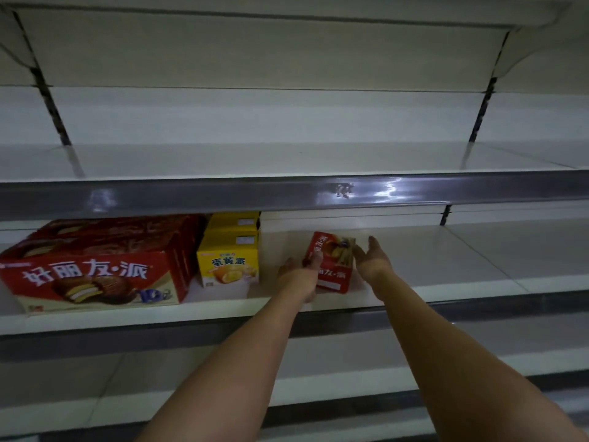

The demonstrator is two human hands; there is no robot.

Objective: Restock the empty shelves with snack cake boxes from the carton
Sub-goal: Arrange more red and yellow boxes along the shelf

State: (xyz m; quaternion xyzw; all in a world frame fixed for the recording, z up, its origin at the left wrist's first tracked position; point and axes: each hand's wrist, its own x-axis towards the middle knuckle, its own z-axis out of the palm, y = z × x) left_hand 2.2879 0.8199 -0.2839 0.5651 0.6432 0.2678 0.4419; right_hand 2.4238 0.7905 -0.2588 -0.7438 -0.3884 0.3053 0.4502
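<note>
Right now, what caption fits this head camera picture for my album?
Left hand holds a small red snack cake box on the shelf beside yellow boxes; right hand open alongside.

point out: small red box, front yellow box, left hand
small red box (pixel 334 275): head view, on its red front face.
front yellow box (pixel 228 264): head view, middle of printed front panel.
left hand (pixel 299 277): head view, back of the hand.

small red snack cake box (pixel 331 266): upright, turned at an angle, on middle shelf (pixel 446 250) near front edge, w/ white text. large red box (pixel 95 269): far left, same shelf, choc-pie picture on front. two yellow boxes (pixel 228 256): stacked, btwn the red ones.
</note>
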